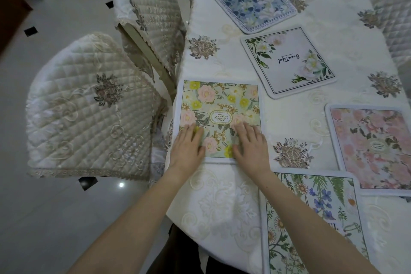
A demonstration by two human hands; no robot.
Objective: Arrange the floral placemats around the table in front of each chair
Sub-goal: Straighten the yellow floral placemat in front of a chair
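A green placemat (pixel 219 104) with yellow and pink flowers lies at the table's left edge, in front of the near quilted chair (pixel 89 104). My left hand (pixel 186 147) and my right hand (pixel 250 144) rest flat on its near part, fingers spread, gripping nothing. Other placemats lie on the table: a blue one (pixel 254 3) at the far end, a white one (pixel 287 62) with lettering in the middle, a pink one (pixel 373 149) at the right, and one with daisies and blue flowers (pixel 311 224) near me.
The oval table carries a cream embroidered cloth (pixel 222 202). A second quilted chair (pixel 146 6) stands further along the left side, and part of a third (pixel 398 24) shows at the far right. Pale tiled floor (pixel 55 218) lies to the left.
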